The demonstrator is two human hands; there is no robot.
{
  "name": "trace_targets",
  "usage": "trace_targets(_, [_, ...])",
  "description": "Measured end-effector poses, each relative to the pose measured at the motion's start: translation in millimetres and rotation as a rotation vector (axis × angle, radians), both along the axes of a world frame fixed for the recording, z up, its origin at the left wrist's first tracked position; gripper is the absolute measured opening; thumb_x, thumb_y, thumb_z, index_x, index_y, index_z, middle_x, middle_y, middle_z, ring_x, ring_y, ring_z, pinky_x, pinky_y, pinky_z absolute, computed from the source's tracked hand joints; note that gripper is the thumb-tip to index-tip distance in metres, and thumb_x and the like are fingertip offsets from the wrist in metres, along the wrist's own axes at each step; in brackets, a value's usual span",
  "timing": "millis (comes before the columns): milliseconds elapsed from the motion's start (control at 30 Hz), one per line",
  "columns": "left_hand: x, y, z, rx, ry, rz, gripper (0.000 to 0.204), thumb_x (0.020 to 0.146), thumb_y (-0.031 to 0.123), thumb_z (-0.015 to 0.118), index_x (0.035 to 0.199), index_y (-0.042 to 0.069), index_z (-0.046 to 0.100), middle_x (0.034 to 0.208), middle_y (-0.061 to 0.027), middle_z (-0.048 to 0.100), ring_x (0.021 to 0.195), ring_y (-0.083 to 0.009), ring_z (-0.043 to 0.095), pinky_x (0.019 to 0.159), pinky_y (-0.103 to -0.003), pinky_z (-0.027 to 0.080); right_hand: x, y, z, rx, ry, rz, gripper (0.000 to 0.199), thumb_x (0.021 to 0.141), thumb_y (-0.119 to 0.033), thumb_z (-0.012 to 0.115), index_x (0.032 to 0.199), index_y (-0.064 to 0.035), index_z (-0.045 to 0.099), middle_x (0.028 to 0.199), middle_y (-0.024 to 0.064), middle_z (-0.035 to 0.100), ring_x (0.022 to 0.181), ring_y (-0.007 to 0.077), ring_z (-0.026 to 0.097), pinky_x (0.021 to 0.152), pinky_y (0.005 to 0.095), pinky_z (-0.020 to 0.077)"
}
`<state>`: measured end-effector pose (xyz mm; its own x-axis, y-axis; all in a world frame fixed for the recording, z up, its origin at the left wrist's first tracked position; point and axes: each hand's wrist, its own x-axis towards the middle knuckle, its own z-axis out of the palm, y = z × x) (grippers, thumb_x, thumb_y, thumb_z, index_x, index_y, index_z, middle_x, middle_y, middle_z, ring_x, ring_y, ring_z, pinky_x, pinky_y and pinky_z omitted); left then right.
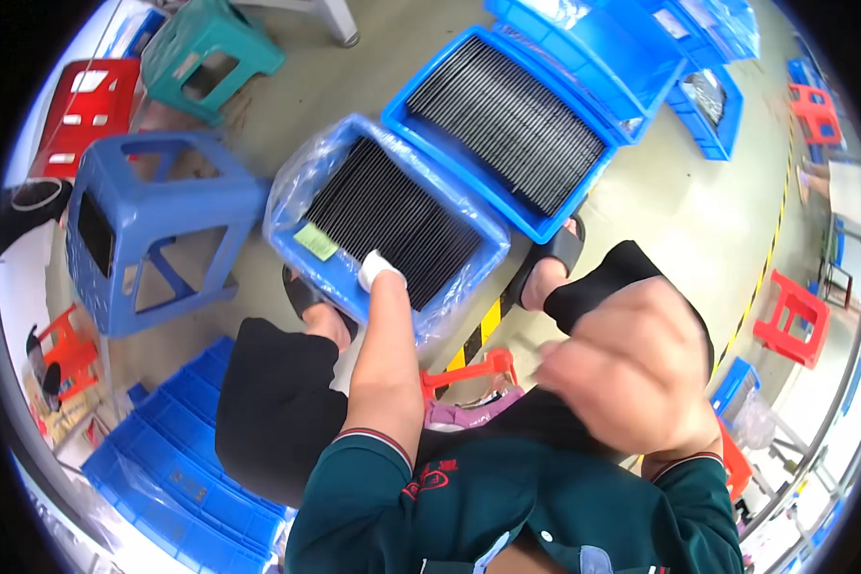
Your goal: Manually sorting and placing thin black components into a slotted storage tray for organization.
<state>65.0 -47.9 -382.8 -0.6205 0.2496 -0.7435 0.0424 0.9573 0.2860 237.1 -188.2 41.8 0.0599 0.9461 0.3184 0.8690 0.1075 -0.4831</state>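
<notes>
A bare, motion-blurred right hand (631, 364) looms closest, at the right of centre, its fingers seemingly curled; whether it holds anything cannot be told. The block of dark, thin slats (392, 220) sits left of centre in a blue crate (340, 277) lined with clear plastic. The block's long axis slants from upper left to lower right, the fine lines appear to cross its short way, and no slat shows a clear front end. At its lower-left edge is the left hand (381, 272), white-covered; its fingers are mostly hidden, so its grip cannot be told. A light touch along the edge, clear of the loose plastic, would probably keep the rows even. A yellow-green label (316, 242) lies beside the block. Beyond, at upper centre, a second blue crate (464, 163) holds similar grey slats (512, 124); a blue stool (163, 196) stands at left.
</notes>
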Motion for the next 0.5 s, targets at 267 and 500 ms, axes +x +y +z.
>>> trace_targets(267, [-70, 36, -28, 0.101, 0.008, -0.194, 0.044, 0.079, 0.022, 0.066, 0.113, -0.006, 0.061, 0.118, -0.0197, 0.063, 0.099, -0.0319, 0.063, 0.087, -0.040, 0.051, -23, -5, 7, 0.185, 0.043, 0.106, 0.025, 0.055, -0.016, 0.063, 0.077, -0.0041, 0.061, 0.074, 0.0036, 0.051, 0.066, 0.0180, 0.051, 0.055, 0.0287, 0.0385])
trace_targets(500, [48, 27, 50, 0.656, 0.084, -0.844, 0.045, 0.080, 0.017, 0.061, 0.121, -0.002, 0.057, 0.123, -0.0193, 0.059, 0.114, -0.0332, 0.057, 0.099, -0.038, 0.044, -10, -36, 8, 0.031, -0.011, 0.083, 0.013, 0.061, -0.014, 0.063, 0.069, -0.0060, 0.057, 0.070, 0.0040, 0.047, 0.070, 0.0194, 0.050, 0.060, 0.0293, 0.0387])
